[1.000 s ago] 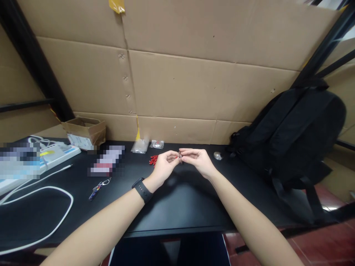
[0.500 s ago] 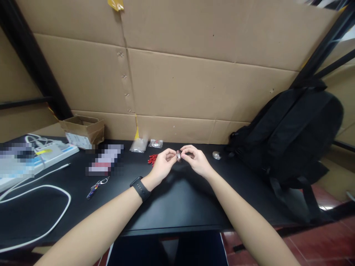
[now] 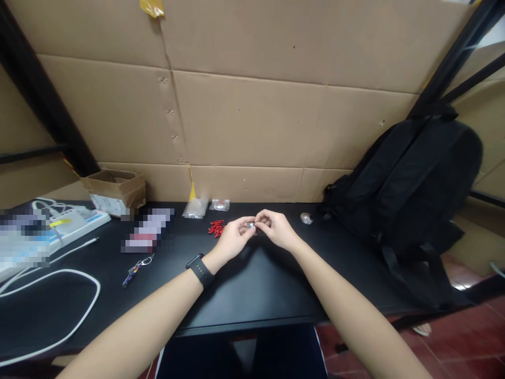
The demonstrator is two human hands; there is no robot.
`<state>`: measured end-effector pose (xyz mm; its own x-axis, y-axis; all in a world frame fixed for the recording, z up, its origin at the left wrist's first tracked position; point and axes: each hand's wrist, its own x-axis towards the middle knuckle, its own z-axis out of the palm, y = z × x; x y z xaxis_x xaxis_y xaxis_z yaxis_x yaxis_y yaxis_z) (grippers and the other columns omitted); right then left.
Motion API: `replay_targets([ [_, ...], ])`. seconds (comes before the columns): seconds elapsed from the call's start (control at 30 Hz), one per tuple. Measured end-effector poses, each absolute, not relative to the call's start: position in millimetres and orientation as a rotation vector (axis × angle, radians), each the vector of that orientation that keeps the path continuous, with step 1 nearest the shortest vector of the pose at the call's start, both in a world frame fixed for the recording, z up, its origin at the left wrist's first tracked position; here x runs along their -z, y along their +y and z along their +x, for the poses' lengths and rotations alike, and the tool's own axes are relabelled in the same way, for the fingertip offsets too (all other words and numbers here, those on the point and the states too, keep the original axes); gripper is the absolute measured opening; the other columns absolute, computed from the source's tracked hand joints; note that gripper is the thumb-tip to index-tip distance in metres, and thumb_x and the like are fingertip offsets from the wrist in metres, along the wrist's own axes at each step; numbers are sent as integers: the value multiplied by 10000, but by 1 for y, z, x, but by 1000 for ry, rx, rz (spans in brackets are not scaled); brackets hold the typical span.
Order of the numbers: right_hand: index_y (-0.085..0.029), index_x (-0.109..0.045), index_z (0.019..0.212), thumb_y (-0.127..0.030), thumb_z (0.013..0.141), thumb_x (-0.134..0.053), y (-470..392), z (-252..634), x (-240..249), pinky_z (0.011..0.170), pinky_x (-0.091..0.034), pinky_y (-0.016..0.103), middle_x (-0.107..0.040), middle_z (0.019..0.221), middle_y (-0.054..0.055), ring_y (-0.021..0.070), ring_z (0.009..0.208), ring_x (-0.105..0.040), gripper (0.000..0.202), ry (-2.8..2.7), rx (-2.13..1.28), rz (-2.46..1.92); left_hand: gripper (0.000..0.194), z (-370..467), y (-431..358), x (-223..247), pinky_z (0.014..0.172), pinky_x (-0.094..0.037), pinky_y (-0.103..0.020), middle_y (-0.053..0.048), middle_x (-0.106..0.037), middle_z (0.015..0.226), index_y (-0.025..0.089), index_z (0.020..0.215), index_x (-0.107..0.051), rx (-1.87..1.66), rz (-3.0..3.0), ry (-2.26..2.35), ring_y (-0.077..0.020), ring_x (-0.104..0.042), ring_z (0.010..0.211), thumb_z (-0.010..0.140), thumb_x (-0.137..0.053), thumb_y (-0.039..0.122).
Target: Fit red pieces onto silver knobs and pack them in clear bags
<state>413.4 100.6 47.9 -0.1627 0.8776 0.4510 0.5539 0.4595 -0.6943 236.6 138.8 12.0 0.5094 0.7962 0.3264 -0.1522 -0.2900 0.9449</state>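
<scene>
A small shiny round object (image 3: 251, 225) is between my two hands above the middle of the black table. My left hand (image 3: 235, 235), with a black watch on its wrist, pinches it from the left. The fingers of my right hand (image 3: 275, 229) are closed at its right side, and their tips partly hide it. Just left of my left hand lies a bundle of red cords (image 3: 216, 228). Behind are two clear plastic bags, a larger one (image 3: 195, 208) and a smaller one (image 3: 220, 204). A clear round piece (image 3: 306, 218) rests to the right of my hands.
On the left are a cardboard box (image 3: 116, 190), a power strip (image 3: 82, 226), white cables (image 3: 97, 289), a blurred packet (image 3: 150, 230) and a keychain (image 3: 136, 269). A black backpack (image 3: 418, 195) stands at the right, and a cardboard wall (image 3: 236, 126) rises behind.
The round object has turned between my fingers, and my hands have shifted around it. The whole view has moved slightly, showing more of the red cords.
</scene>
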Motion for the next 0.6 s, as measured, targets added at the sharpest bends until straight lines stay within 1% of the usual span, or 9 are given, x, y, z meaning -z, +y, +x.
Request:
replay_targets([
  [0.1, -220, -616, 931, -150, 863, -589, 99, 412, -49, 645, -459, 253, -668, 796, 2, 143, 667, -603, 102, -1882, -411, -1173, 400, 236, 141, -8, 927, -584, -382, -136, -738, 1122, 139, 1217, -638, -1036, 1665, 603, -219, -731, 982, 861, -704, 308],
  [0.23, -213, -578, 869, -100, 881, -510, 97, 411, -51, 685, -420, 256, -627, 803, 8, 144, 703, -549, 132, -1972, -289, -1182, 370, 235, 140, -11, 931, -576, -389, -121, -749, 1101, 152, 1200, -667, -1007, 1753, 616, -226, -731, 980, 866, -693, 308],
  [0.3, -212, -562, 869, -86, 876, -498, 98, 412, -50, 692, -407, 255, -613, 810, 7, 147, 717, -534, 142, -1996, -277, -1191, 374, 234, 139, -14, 930, -574, -385, -117, -756, 1087, 150, 1188, -687, -985, 1786, 645, -229, -733, 974, 851, -708, 312],
  [0.43, -215, -541, 884, -62, 863, -485, 100, 413, -47, 704, -398, 258, -590, 815, 5, 155, 739, -527, 164, -2021, -271, -1188, 390, 234, 138, -18, 911, -581, -381, -120, -768, 1063, 137, 1154, -717, -974, 1785, 694, -243, -738, 958, 809, -745, 316],
  [0.6, -218, -518, 876, -50, 875, -456, 102, 414, -43, 734, -408, 269, -586, 851, 19, 168, 793, -549, 179, -2052, -262, -1182, 374, 233, 139, -19, 920, -581, -376, -115, -777, 1046, 154, 1105, -754, -956, 1793, 737, -245, -746, 944, 780, -771, 340],
])
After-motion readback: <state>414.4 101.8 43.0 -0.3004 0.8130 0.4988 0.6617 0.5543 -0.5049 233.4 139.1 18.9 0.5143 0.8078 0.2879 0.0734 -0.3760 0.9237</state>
